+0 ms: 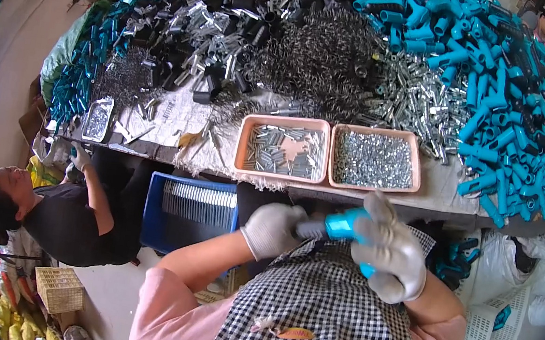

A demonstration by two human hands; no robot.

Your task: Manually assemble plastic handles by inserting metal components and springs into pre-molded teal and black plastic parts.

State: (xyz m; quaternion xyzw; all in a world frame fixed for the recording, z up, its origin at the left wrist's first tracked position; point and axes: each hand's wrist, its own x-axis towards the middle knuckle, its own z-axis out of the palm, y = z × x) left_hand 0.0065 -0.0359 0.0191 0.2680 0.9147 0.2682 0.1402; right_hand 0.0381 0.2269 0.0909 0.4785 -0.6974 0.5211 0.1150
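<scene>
Both my hands wear pale work gloves and are raised before my checked apron. Closed fingers of my left hand (271, 230) grip the dark end of a teal and black plastic handle (344, 225), which lies crosswise between my hands. At its teal end, my right hand (393, 256) closes over the piece and hides part of it. A bit of teal also shows below the right fingers; whether it is the same piece I cannot tell. Just beyond my hands, a pink tray of metal pins (240, 144) and a pink tray of small metal parts (415, 182) sit side by side.
Teal plastic housings (485, 122) are heaped on the table's right, dark springs (328, 57) in the middle, and black tubes behind. A blue crate (152, 213) stands below the edge. At left sits a co-worker (73, 219) with gloved hands at the table; white baskets (496, 323) stand right.
</scene>
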